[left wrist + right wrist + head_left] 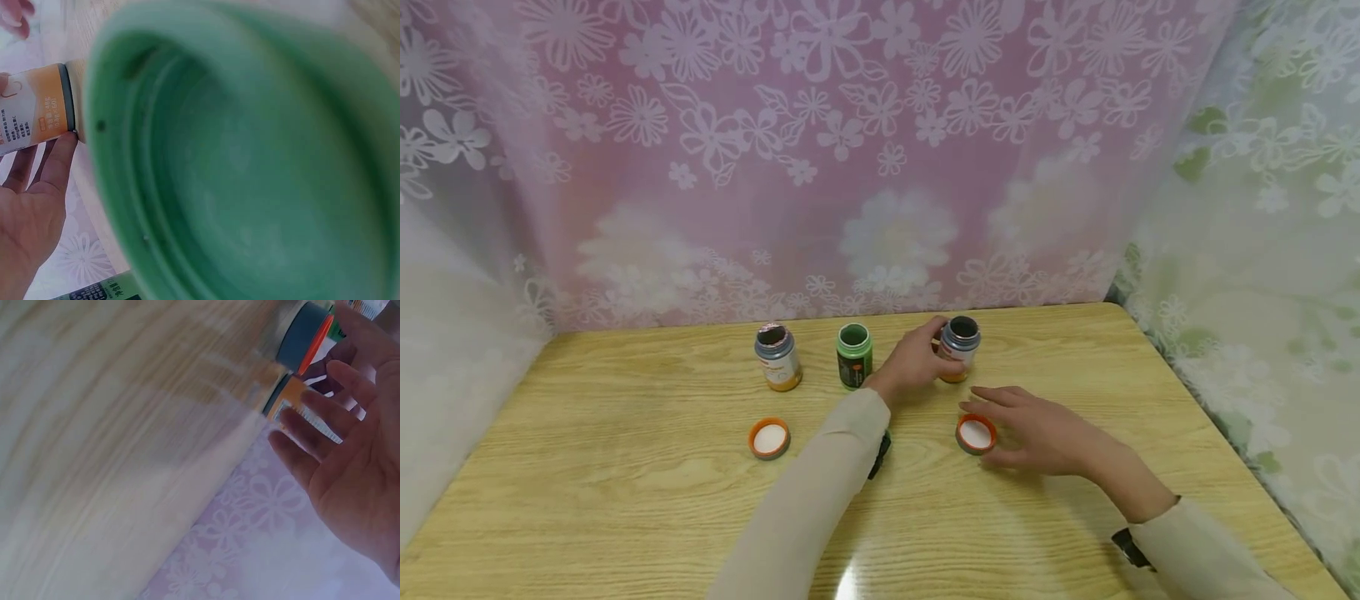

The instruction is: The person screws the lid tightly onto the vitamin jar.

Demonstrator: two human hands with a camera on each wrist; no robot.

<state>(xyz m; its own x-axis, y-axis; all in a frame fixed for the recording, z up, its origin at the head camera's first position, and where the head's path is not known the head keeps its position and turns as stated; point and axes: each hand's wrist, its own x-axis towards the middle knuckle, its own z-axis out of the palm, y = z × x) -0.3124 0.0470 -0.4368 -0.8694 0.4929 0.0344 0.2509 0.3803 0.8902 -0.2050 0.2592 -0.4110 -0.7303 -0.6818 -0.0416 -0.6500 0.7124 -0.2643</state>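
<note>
My left hand [916, 363] holds the right-hand jar [958, 357], an uncapped grey-necked one with a white and orange label, its fingers and thumb around the sides. The jar stands upright near the table's back edge. In front of it, a grey screw lid [976, 435] with an orange rim lies with its white inside up. My right hand [1037, 429] is just right of that lid with fingers extended and spread; whether it touches the lid I cannot tell. A green lid [237, 156] fills much of the left wrist view, hidden in the head view.
An open green jar [854, 357] stands left of my left hand. Farther left is another open grey-necked jar [778, 358], with a second orange-rimmed lid [769, 438] in front of it. Floral curtains [865, 167] hang behind the wooden table [625, 467].
</note>
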